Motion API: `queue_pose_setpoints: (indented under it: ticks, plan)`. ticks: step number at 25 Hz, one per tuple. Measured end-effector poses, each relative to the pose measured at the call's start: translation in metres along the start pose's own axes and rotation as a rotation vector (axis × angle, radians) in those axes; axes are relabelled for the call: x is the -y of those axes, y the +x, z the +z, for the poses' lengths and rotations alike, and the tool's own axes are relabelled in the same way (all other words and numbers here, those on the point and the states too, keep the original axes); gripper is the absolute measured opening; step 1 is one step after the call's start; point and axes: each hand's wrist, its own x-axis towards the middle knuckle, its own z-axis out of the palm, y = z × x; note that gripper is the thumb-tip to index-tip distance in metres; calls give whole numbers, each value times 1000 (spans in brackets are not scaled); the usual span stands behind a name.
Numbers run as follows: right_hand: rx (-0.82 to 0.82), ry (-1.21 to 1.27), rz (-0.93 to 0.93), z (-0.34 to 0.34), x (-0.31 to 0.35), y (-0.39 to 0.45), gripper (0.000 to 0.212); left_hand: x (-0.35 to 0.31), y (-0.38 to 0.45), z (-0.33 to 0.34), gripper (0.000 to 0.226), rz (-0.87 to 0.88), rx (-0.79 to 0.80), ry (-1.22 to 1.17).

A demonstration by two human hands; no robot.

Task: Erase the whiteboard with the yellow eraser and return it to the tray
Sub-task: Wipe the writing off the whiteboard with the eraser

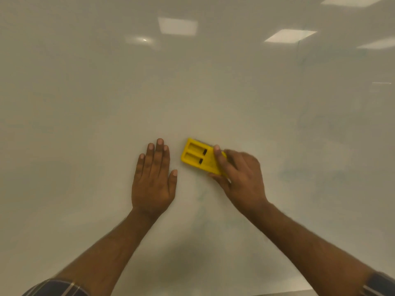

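Note:
The whiteboard (192,86) fills nearly the whole view, with only faint greenish smudges left at the right and below the middle. A yellow eraser (197,157) with two rectangular recesses lies flat against the board at mid-frame. My right hand (241,178) grips its right end, forefinger over the top and thumb underneath. My left hand (152,178) rests flat on the board just left of the eraser, fingers straight and pointing up, not touching it. The tray is mostly out of sight.
Ceiling lights reflect in the upper board. A thin grey strip (284,292), perhaps the board's bottom ledge, shows at the lower right edge. Checked sleeves sit at both bottom corners.

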Motion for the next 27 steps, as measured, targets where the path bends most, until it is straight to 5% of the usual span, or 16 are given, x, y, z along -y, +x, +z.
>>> queue_pose_setpoints:
  ticks: [7,14,22,27]
  plan:
    - [183,-64,-212,-5,-6,-104,53,3,-16,2,64,-11,10,-7]
    - [-23,-1,107,2,-6,-39,58,-1,-28,6,63,-32,-3,-4]
    - [246,-71,-283,16,16,-149,52,-2,-38,6,63,-15,-5,-13]
    - [56,1,26,15,5,-111,57,-2,-44,8,63,3,6,-8]
